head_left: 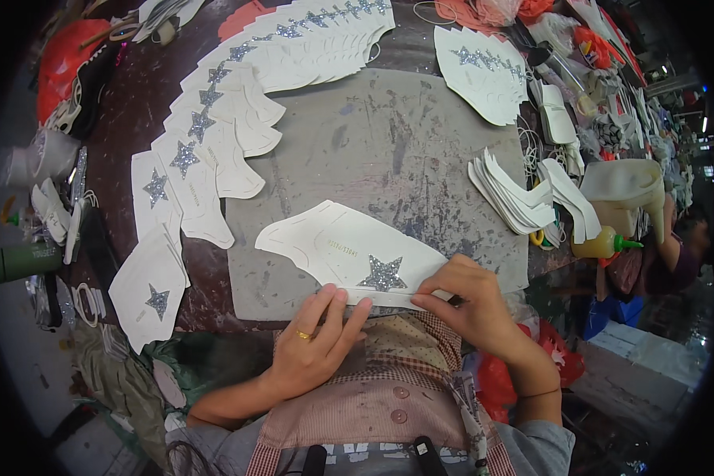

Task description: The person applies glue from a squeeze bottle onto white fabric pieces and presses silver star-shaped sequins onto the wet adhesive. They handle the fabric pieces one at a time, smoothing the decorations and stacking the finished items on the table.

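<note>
A white shoe upper piece (343, 244) with a silver glitter star lies on the grey work board in front of me. A narrow white strip (379, 299) runs along its near edge. My left hand (313, 343), a gold ring on one finger, has its fingers stretched out, with the tips resting on the strip and the piece's edge. My right hand (466, 300) is closed in a pinch at the right end of the strip, its fingers partly covering that end of the shoe piece.
The grey board (389, 143) lies on a dark table. Overlapping star pieces (206, 119) curve along the left and far side. More star pieces (481, 75) lie at far right, above a stack of white strips (509, 194). A yellow glue bottle (597, 243) stands by a translucent jug (623, 186).
</note>
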Tool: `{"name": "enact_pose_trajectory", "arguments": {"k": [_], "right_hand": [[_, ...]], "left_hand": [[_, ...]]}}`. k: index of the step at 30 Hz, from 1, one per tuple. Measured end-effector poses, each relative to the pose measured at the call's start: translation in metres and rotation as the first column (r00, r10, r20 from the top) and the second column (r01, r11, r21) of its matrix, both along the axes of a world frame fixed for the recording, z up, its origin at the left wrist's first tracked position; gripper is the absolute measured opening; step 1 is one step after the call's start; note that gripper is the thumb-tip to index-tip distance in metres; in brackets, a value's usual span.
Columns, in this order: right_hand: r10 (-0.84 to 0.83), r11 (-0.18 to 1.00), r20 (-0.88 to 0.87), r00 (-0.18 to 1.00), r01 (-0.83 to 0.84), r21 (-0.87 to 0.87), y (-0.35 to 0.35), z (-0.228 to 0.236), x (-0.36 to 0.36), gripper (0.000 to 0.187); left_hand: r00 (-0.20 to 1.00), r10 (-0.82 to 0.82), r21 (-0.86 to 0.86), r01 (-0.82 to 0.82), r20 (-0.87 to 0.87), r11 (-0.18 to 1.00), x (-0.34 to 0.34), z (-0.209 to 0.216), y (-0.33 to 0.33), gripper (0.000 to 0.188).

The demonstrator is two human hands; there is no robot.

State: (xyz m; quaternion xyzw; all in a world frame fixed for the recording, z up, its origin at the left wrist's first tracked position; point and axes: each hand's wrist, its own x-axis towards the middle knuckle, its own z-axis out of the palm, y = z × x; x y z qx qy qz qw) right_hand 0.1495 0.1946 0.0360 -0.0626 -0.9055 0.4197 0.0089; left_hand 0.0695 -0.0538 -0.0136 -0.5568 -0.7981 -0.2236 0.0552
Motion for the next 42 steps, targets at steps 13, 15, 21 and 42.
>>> {"name": "enact_pose_trajectory", "arguments": {"k": [13, 15, 21, 42], "right_hand": [[0.112, 0.939, 0.129, 0.985, -0.147, 0.311, 0.001, 0.010, -0.012, 0.017], [0.088, 0.939, 0.116, 0.989, -0.121, 0.321, 0.005, 0.020, -0.008, 0.021], [-0.240, 0.943, 0.153, 0.959, 0.267, -0.197, 0.027, 0.007, 0.008, 0.025], [-0.402, 0.895, -0.403, 0.822, 0.446, 0.018, 0.046, -0.009, 0.005, 0.017]], "left_hand": [[0.990, -0.129, 0.036, 0.127, 0.059, 0.991, 0.024, 0.003, 0.033, 0.053], [0.992, -0.118, -0.049, 0.120, 0.043, 0.992, 0.030, -0.007, 0.035, 0.051], [0.990, -0.069, -0.002, 0.069, -0.125, 0.998, 0.030, -0.010, 0.043, 0.048], [0.988, -0.155, 0.059, 0.154, 0.025, 0.986, -0.063, 0.044, 0.070, 0.052]]}}
